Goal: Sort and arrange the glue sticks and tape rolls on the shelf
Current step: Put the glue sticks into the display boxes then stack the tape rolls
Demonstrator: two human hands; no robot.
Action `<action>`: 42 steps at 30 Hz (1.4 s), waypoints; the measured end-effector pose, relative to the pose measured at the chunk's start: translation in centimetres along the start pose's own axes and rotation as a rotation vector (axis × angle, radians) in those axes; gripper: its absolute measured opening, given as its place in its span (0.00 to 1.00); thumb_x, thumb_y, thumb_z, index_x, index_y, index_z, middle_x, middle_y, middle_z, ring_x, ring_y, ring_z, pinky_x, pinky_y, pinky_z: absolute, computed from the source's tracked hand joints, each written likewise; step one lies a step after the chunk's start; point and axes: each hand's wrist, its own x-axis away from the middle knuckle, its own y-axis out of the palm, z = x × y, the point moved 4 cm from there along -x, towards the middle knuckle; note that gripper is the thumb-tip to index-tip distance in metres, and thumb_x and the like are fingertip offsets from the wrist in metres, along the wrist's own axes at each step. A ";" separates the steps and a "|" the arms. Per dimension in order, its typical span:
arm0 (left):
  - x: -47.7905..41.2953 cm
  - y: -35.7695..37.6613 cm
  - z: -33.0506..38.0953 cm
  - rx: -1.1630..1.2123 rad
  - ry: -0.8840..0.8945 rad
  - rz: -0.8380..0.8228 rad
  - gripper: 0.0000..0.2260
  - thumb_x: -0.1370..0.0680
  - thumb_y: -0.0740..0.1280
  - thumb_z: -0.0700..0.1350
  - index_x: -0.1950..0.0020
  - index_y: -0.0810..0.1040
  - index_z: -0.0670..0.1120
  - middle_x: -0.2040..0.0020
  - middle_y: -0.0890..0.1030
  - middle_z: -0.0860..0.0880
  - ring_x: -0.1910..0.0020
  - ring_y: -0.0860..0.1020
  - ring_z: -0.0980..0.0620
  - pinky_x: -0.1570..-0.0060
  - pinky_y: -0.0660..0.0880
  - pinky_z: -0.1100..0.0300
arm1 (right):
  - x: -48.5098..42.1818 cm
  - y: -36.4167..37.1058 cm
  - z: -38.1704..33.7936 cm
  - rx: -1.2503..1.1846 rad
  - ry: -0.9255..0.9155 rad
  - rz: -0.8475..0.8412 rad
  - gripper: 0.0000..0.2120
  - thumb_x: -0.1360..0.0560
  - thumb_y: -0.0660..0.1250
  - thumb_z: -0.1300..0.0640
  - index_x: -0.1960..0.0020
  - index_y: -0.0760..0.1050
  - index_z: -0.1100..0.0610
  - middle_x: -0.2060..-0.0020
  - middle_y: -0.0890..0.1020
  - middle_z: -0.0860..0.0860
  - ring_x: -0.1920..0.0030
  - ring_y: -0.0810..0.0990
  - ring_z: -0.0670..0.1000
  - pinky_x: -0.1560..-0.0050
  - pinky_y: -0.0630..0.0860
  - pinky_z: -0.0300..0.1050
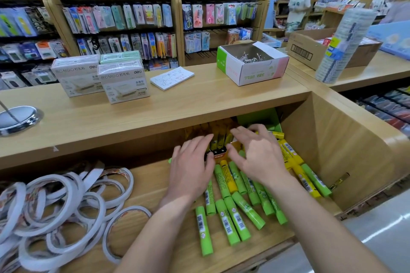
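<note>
Glue sticks green, some yellow; tape rolls white.

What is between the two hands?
In the head view, a small orange box of upright yellow glue sticks sits between the left hand and right hand.

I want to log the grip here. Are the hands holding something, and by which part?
Both hands, left and right, rest spread at the sides of a small orange box of glue sticks. Whether they grip it cannot be told.
</note>
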 end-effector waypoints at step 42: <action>5.2 4.5 7.7 -0.287 -0.263 -0.154 0.24 0.18 0.59 0.58 0.24 0.67 0.52 0.26 0.66 0.51 0.28 0.61 0.47 0.29 0.60 0.47 | 12.4 -2.5 9.8 -0.182 0.159 0.130 0.16 0.30 0.73 0.64 0.43 0.81 0.57 0.48 0.80 0.52 0.47 0.78 0.54 0.47 0.78 0.49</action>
